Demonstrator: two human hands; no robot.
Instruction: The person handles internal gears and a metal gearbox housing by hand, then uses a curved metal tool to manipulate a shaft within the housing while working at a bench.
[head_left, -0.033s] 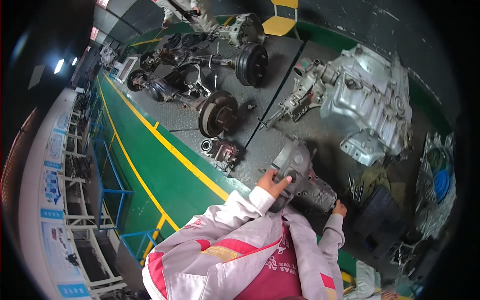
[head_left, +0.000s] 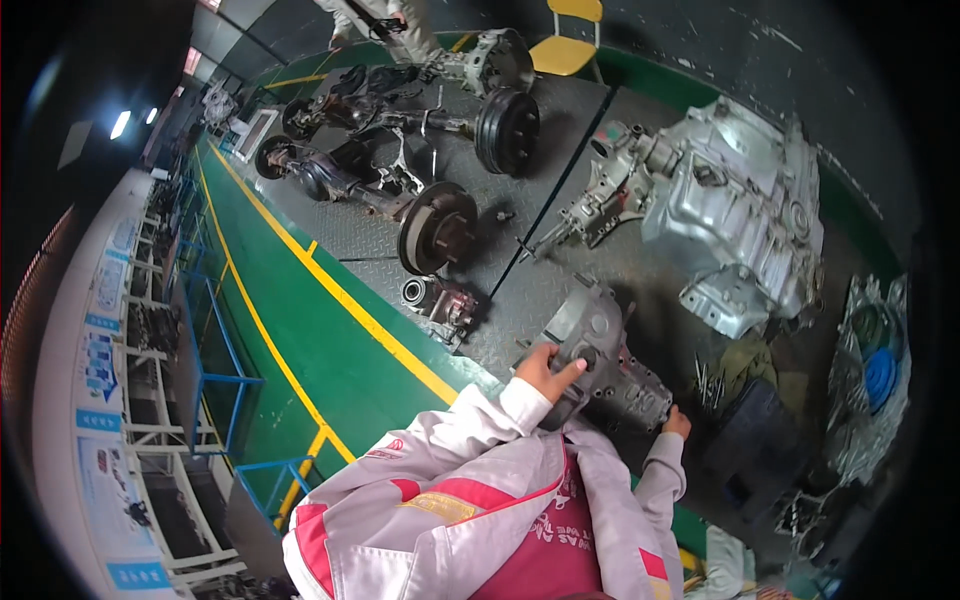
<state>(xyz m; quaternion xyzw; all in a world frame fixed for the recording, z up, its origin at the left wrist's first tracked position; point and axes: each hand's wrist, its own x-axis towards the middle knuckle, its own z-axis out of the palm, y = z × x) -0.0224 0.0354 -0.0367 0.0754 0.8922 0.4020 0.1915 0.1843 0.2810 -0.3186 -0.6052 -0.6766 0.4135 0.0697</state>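
In front of my body is a grey cast-metal gearbox housing (head_left: 600,345) with bolt holes along its flange and some red marks. My left hand (head_left: 548,375) grips its near left side, thumb laid over the casing and the other fingers wrapped round the edge. At the housing's right end, my right hand (head_left: 678,422) holds the narrower part by its rim, with its fingertips partly hidden behind the metal. The housing is tilted, its wide part pointing away from me. Its underside is hidden, so I cannot tell whether it rests on the metal-plate bench (head_left: 490,350).
A large silver gearbox (head_left: 735,205) lies at the right. Axles with a brake drum (head_left: 438,228) lie far left, beside a small metal part (head_left: 440,300). Foil with a blue lid (head_left: 880,372) is far right. A yellow chair (head_left: 563,55) and another person (head_left: 405,35) are behind.
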